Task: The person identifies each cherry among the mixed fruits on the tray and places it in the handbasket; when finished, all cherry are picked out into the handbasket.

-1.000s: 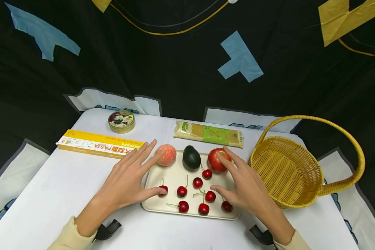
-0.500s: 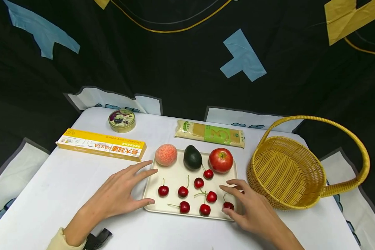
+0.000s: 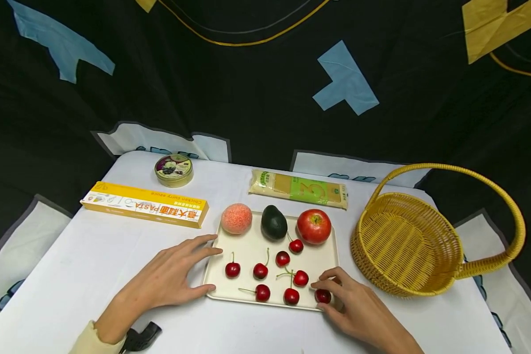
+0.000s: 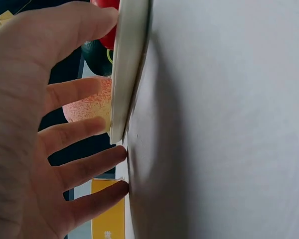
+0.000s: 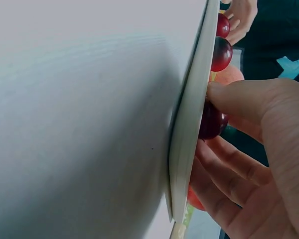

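A cream rectangular tray bears several red cherries with stems, a speckled pink peach, a dark green avocado and a red round fruit, perhaps a pomegranate. My right hand is at the tray's front right corner, thumb and curled fingers around the corner cherry. In the right wrist view that cherry sits between thumb and fingers, low over the rim. My left hand is spread at the tray's left edge, its fingertips at the rim and nothing in its grasp.
A yellow wicker basket with a tall handle stands right of the tray. Behind the tray lies a noodle packet. At the left are a yellow pasta box and a round tin. A black curtain hangs behind the table.
Both hands have come down and toward me from over the tray. My right hand has closed in around the corner cherry, while my left has drawn back to the left edge.
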A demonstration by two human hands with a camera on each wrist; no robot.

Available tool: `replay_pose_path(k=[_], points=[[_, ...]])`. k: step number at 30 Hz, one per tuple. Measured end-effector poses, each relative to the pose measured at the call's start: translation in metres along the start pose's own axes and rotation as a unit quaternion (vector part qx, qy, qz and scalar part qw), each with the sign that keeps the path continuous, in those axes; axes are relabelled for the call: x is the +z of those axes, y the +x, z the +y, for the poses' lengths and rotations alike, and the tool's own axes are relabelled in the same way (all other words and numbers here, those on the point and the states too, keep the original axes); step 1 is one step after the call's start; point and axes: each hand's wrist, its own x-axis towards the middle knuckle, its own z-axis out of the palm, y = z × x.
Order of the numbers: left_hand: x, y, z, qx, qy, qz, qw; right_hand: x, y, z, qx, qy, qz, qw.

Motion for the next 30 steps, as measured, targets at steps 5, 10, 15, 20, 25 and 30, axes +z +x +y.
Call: replay_pose_path(k=[5,10,15,20,25,30], points=[[0.001,0.001,-0.001,-0.002,0.005,-0.012,0.9999,-0.001,-0.002,0.001,0.018,0.002,-0.019,0.9997],[0.002,-0.001,-0.002,-0.004,0.012,-0.021,0.9997,-0.006,-0.001,0.000,0.006,-0.011,-0.004,0.9999],[0.002,-0.002,-0.003,-0.009,0.011,-0.022,0.9997,-0.021,0.002,0.001,-0.034,-0.028,0.065,0.9969],[0.003,-0.002,-0.004,-0.008,0.003,-0.021,0.9997,-0.043,0.004,0.006,-0.074,-0.036,0.148,0.9855],[0.003,-0.002,-0.005,-0.012,0.005,-0.021,0.9997,-0.060,0.007,0.017,-0.088,-0.046,0.197,0.9753],[0.002,-0.002,-0.005,-0.013,0.003,-0.020,0.9997,-0.070,0.010,0.030,-0.077,-0.037,0.225,0.9706]])
